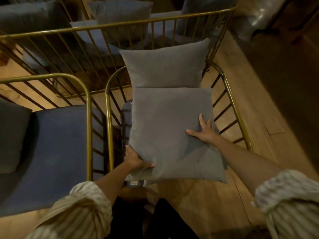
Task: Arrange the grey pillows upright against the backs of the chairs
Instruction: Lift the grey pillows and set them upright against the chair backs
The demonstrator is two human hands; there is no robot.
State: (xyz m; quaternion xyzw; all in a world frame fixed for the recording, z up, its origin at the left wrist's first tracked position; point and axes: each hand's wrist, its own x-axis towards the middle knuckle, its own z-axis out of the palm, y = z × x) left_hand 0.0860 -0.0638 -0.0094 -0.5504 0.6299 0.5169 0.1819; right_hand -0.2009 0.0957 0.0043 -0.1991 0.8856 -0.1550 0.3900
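Two grey pillows on this gold-framed chair (108, 107). The back pillow (165, 66) stands upright against the chair's rails. The front pillow (165, 128) lies pretty much flat over the seat, its long axis running from me toward the chair back, with the far edge touching the upright one and the near edge hanging past the seat. My left hand (138, 161) grips the near-left corner, thumb on top. My right hand (204, 132) rests on it with fingers spread near the right edge. The next chair (88, 118) has one dark pillow (12, 135).

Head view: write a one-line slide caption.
Left hand grips, right hand rests on a grey pillow before an upright pillow on a chair.
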